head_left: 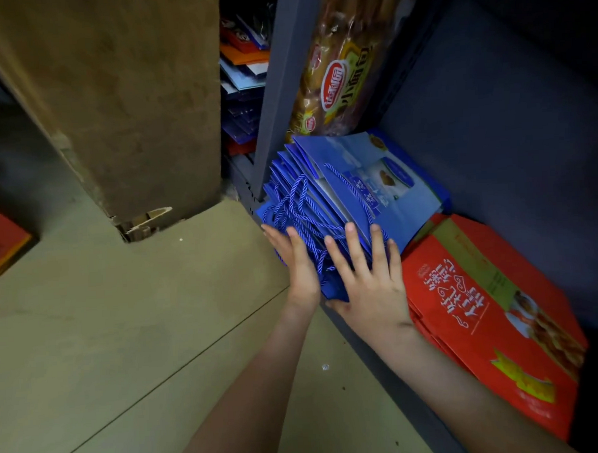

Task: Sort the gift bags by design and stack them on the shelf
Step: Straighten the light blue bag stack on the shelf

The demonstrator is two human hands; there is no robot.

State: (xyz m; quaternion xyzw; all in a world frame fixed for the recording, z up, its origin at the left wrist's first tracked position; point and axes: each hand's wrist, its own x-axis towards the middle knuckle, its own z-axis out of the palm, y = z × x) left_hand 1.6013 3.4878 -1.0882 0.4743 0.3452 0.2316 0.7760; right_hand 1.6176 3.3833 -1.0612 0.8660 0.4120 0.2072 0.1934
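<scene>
A stack of flat blue gift bags point(374, 185) with blue rope handles point(303, 209) lies on the low dark shelf point(512, 124), its near end overhanging the shelf's front edge. My left hand point(297, 260) presses straight fingers against the stack's left near side. Over the handle end my right hand point(368, 278) lies spread, fingers straight, thumb under the stack's near corner. To the right on the same shelf lies a stack of flat red gift bags point(482, 307) with white lettering.
A bread package point(338, 63) leans on the shelf behind the blue bags. A dark upright post point(274, 90) divides off a compartment with mixed bags point(243, 81). A brown cardboard box point(121, 107) stands on the tiled floor point(124, 336). A red box point(0, 239) is at far left.
</scene>
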